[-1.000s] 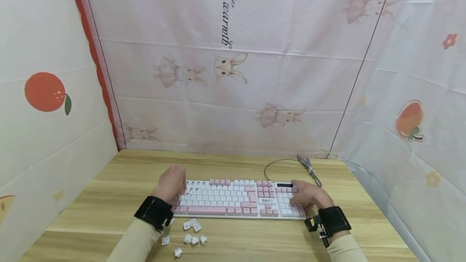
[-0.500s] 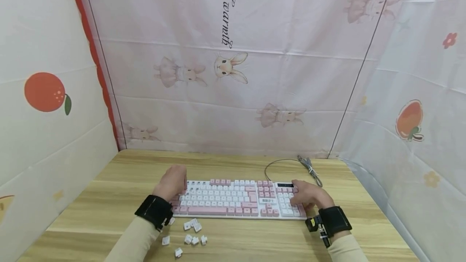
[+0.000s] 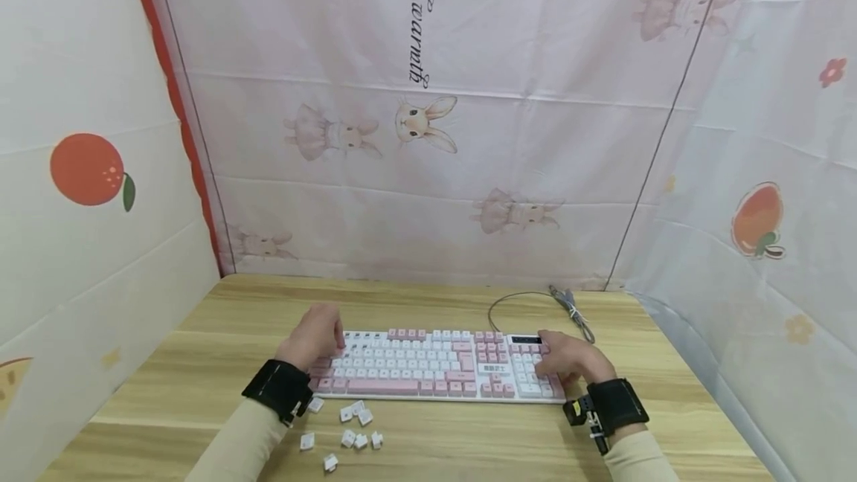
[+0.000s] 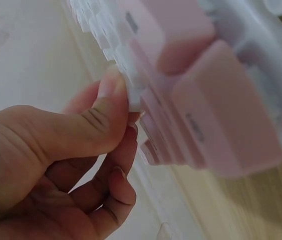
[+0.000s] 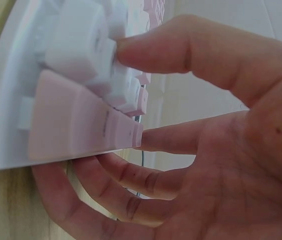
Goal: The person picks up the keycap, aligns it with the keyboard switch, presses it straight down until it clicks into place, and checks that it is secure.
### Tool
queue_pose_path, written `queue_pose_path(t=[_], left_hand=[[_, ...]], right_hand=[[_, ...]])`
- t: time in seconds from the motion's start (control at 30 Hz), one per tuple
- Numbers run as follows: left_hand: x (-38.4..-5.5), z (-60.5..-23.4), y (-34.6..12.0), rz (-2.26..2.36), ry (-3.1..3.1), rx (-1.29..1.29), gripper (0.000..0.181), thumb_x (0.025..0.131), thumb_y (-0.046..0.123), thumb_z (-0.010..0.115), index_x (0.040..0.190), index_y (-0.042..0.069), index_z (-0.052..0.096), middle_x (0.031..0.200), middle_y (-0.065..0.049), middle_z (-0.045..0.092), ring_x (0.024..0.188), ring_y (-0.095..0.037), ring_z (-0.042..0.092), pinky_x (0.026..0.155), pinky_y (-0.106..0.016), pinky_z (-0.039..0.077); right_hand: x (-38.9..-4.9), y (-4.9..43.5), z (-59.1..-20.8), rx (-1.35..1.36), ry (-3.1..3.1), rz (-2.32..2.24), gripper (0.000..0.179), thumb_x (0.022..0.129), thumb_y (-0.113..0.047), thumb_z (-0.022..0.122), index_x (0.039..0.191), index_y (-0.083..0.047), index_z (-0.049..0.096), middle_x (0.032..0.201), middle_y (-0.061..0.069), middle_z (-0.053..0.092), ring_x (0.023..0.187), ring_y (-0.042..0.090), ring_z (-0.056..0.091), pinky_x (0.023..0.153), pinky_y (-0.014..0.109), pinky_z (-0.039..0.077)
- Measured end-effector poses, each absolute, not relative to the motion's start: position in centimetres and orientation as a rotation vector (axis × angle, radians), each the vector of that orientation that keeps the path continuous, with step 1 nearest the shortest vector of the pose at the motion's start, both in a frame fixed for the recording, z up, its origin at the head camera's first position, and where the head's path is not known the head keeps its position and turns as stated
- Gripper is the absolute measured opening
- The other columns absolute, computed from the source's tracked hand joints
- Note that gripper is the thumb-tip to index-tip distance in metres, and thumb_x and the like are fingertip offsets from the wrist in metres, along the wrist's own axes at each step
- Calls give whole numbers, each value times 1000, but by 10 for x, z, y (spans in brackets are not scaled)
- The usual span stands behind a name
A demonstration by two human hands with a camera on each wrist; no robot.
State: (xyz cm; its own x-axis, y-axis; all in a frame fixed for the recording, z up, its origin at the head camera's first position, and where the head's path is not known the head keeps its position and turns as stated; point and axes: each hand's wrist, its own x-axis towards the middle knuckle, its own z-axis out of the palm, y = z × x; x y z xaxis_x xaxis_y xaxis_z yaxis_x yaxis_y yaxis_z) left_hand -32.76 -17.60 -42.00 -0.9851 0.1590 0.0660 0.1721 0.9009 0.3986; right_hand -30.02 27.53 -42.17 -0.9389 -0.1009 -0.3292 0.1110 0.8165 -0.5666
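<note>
A pink-and-white keyboard (image 3: 402,364) lies on the wooden table. At its upper left, my left hand (image 3: 316,335) bends down over the keys. In the left wrist view, thumb and forefinger pinch a white keycap (image 4: 134,100) beside the pink keys, while the other fingers curl below. My right hand (image 3: 569,357) holds the keyboard's right end. Its thumb (image 5: 150,52) presses on the white number keys, and several fingers curl along the side edge. Near the left hand, several switches in the upper rows (image 3: 361,335) show dark without caps.
Several loose white keycaps (image 3: 348,438) are scattered on the table (image 3: 469,441) in front of the keyboard's left part. Behind its right end lies a tied grey cable (image 3: 569,309). Printed cloth walls (image 3: 428,192) enclose the table's back and sides.
The left hand and wrist have shifted very slightly left, showing more of the loose keycap near the wrist strap. The right hand keeps its hold on the keyboard.
</note>
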Motion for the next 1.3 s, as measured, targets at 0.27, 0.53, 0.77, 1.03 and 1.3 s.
queue_pose_path(t=[0.27, 0.53, 0.77, 1.03, 1.3], left_hand=[[-329, -418, -181, -702, -3034, -267, 23, 72, -10, 84, 67, 10, 74, 77, -3, 69, 75, -19, 61, 71, -35, 55], [-329, -424, -180, -635, -3017, -310, 26, 66, -13, 85, 63, 11, 73, 71, -1, 69, 70, -16, 61, 67, -32, 54], [-329, -424, -178, -650, -3042, -273, 27, 67, -14, 84, 63, 10, 73, 70, -1, 68, 68, -17, 59, 62, -29, 50], [-330, -422, -177, -638, -3032, -296, 26, 69, -12, 86, 63, 9, 73, 72, -1, 68, 69, -16, 58, 63, -28, 50], [-324, -416, -173, -668, -3061, -273, 23, 74, -11, 83, 69, 9, 72, 73, -2, 67, 71, -19, 59, 65, -31, 50]], right_hand=[[-300, 275, -422, 7, 2659, -851, 94, 83, -12, 76, 158, 7, 23, 148, 31, 45, 99, 30, 59, 72, 43, 59], [-300, 274, -422, -6, 2664, -836, 94, 83, -12, 76, 158, 8, 23, 150, 32, 43, 99, 30, 59, 73, 43, 58], [-302, 273, -422, -18, 2667, -826, 94, 83, -12, 76, 158, 9, 23, 149, 32, 43, 101, 30, 58, 74, 44, 58], [-302, 274, -419, -28, 2670, -819, 94, 83, -12, 75, 158, 9, 23, 148, 31, 44, 99, 30, 58, 73, 42, 58], [-302, 275, -421, -13, 2659, -832, 94, 83, -13, 76, 158, 8, 23, 148, 31, 44, 100, 31, 58, 73, 43, 58]])
